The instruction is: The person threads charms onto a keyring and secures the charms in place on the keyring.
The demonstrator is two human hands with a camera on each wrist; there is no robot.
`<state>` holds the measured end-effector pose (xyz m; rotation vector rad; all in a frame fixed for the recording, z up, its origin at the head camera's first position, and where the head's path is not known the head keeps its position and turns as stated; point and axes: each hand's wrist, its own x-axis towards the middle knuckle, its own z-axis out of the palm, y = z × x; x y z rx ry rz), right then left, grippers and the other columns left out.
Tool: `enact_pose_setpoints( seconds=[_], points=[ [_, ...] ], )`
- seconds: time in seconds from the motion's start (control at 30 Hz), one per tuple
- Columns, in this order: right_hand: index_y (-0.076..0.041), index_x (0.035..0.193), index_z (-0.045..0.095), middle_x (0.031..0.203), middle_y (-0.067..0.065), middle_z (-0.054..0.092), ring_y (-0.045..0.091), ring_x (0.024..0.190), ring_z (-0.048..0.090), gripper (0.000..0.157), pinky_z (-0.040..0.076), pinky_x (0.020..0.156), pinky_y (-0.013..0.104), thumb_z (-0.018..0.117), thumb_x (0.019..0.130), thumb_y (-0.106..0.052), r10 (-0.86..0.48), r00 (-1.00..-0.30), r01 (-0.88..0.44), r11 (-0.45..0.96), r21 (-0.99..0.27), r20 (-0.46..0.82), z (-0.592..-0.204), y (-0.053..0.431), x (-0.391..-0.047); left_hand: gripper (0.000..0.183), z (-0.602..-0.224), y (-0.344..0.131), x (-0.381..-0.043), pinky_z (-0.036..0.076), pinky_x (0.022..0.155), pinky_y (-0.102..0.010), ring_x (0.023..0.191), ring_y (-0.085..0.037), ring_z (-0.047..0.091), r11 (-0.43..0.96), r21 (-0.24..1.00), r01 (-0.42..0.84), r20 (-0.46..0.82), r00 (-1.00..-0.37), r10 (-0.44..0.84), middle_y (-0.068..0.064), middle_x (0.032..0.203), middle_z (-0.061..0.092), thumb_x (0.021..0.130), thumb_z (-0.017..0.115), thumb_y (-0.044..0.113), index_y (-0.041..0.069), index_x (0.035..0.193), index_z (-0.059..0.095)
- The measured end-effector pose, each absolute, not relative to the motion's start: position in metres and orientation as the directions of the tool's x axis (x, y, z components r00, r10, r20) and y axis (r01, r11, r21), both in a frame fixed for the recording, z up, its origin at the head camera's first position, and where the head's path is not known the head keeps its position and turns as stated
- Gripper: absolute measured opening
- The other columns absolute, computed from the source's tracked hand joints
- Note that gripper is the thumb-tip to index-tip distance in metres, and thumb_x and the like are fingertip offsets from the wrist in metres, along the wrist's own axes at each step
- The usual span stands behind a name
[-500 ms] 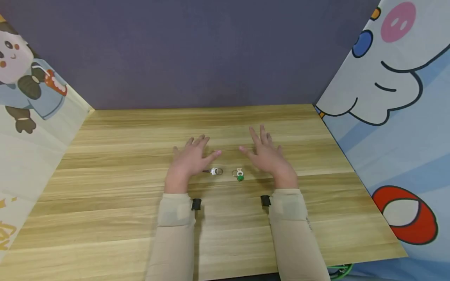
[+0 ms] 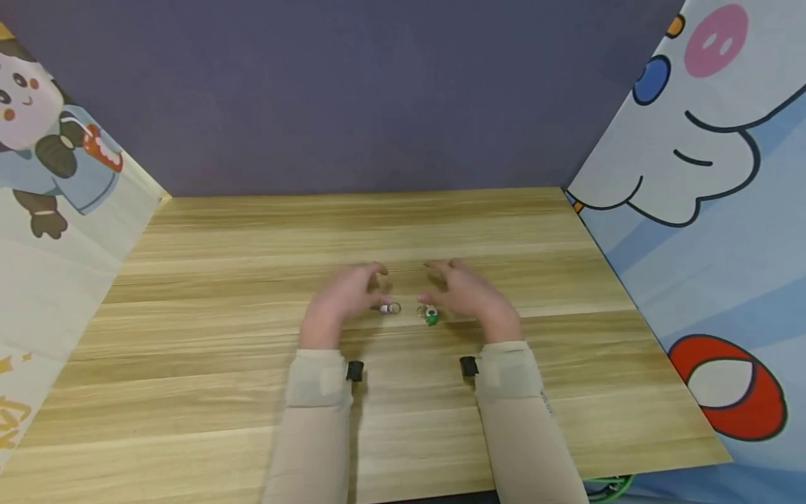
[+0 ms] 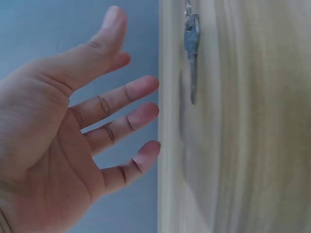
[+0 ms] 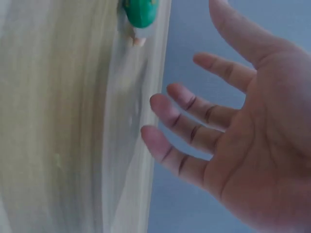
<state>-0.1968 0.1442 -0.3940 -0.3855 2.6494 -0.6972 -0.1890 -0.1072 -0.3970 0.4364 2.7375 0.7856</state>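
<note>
A metal key (image 3: 192, 43) on a small ring lies on the wooden table, its blade pointing left in the head view. My left hand (image 2: 343, 295) hovers over it, fingers loosely bent and thumb apart; the hand hides most of the key from the head camera. Just right of the key lies a keychain (image 2: 431, 316) with a green figure, a white part and a metal ring. Close above the keychain is my right hand (image 2: 469, 292), its thumb near the white part and its fingers spread in a loose curve. Neither hand holds anything.
The light wooden table (image 2: 208, 336) reaches back to a dark grey-blue wall (image 2: 365, 98). Cartoon-printed panels (image 2: 667, 280) stand along both sides. A black wrist device (image 2: 355, 371) sits at the left sleeve cuff, and a similar black one (image 2: 469, 366) at the right.
Both hands have come down and inward toward the key and keychain. Their fingers, spread and straighter before, are now more bent. The key and keychain lie in the same places.
</note>
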Motion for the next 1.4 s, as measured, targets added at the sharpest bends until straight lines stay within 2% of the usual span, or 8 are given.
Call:
enact_pose_setpoints(
  seconds=[0.1,0.2,0.37,0.53,0.77,1.03,1.2,1.4],
  points=[
    [-0.022,0.164,0.041,0.163,0.021,0.041,0.043,0.144,0.051,0.078,0.044,0.116,0.067,0.074,0.099,-0.05,-0.382,-0.876,-0.182,0.827,-0.532,-0.294,-0.397,0.142,-0.195,0.056,-0.402,-0.105,-0.19,0.057,0.1,-0.049,0.115,-0.03,0.068,0.801,0.558,0.219,-0.177,-0.911,0.372,-0.013,0.128,0.071,0.095,0.082,0.033,0.013,0.143,0.063],
    [-0.017,0.155,0.052,0.146,0.016,0.058,0.034,0.131,0.06,0.068,0.052,0.11,0.058,0.076,0.098,-0.045,-0.427,-0.857,-0.222,0.811,-0.542,-0.289,-0.404,0.14,-0.197,0.05,-0.407,-0.104,-0.19,0.056,0.098,-0.047,0.109,-0.026,0.067,0.79,0.567,0.233,-0.187,-0.898,0.398,-0.011,0.121,0.07,0.094,0.083,0.03,0.013,0.138,0.066],
    [-0.013,0.139,0.063,0.13,0.01,0.069,0.03,0.12,0.065,0.056,0.055,0.104,0.052,0.083,0.093,-0.039,-0.458,-0.84,-0.226,0.784,-0.578,-0.292,-0.412,0.137,-0.198,0.045,-0.412,-0.097,-0.19,0.055,0.104,-0.048,0.114,-0.026,0.066,0.776,0.589,0.226,-0.223,-0.877,0.425,-0.009,0.123,0.07,0.094,0.084,0.025,0.016,0.135,0.069],
    [-0.009,0.124,0.067,0.115,0.009,0.07,0.025,0.105,0.065,0.045,0.057,0.095,0.046,0.087,0.09,-0.031,-0.463,-0.836,-0.222,0.776,-0.591,-0.293,-0.412,0.135,-0.197,0.044,-0.416,-0.091,-0.191,0.055,0.106,-0.048,0.117,-0.027,0.067,0.785,0.573,0.237,-0.235,-0.87,0.434,-0.008,0.124,0.071,0.092,0.085,0.021,0.015,0.133,0.071],
    [-0.007,0.111,0.069,0.1,0.005,0.069,0.019,0.088,0.061,0.033,0.053,0.08,0.034,0.087,0.09,-0.025,-0.437,-0.843,-0.191,0.787,-0.586,-0.313,-0.413,0.135,-0.195,0.038,-0.419,-0.089,-0.19,0.054,0.107,-0.049,0.118,-0.027,0.064,0.8,0.551,0.238,-0.24,-0.873,0.425,-0.006,0.125,0.068,0.091,0.086,0.023,0.016,0.126,0.071],
    [-0.007,0.104,0.069,0.096,0.005,0.068,0.018,0.085,0.059,0.026,0.051,0.078,0.033,0.085,0.09,-0.021,-0.419,-0.854,-0.189,0.802,-0.567,-0.309,-0.413,0.131,-0.193,0.03,-0.419,-0.091,-0.192,0.049,0.114,-0.05,0.128,-0.03,0.062,0.793,0.561,0.24,-0.241,-0.868,0.433,-0.006,0.132,0.068,0.094,0.083,0.024,0.014,0.12,0.071],
    [-0.008,0.101,0.069,0.094,0.004,0.067,0.018,0.084,0.058,0.02,0.05,0.078,0.033,0.082,0.092,-0.019,-0.448,-0.843,-0.232,0.803,-0.549,-0.299,-0.414,0.129,-0.192,0.022,-0.421,-0.089,-0.192,0.05,0.111,-0.051,0.124,-0.03,0.059,0.803,0.551,0.226,-0.256,-0.871,0.42,-0.006,0.129,0.065,0.095,0.081,0.024,0.018,0.114,0.072],
    [-0.01,0.102,0.068,0.096,0.004,0.066,0.019,0.087,0.057,0.017,0.05,0.079,0.035,0.08,0.094,-0.019,-0.463,-0.839,-0.26,0.804,-0.535,-0.288,-0.415,0.126,-0.192,0.021,-0.421,-0.09,-0.192,0.049,0.112,-0.053,0.125,-0.03,0.057,0.813,0.551,0.189,-0.267,-0.883,0.386,-0.004,0.128,0.064,0.094,0.083,0.025,0.019,0.111,0.072]
  ],
)
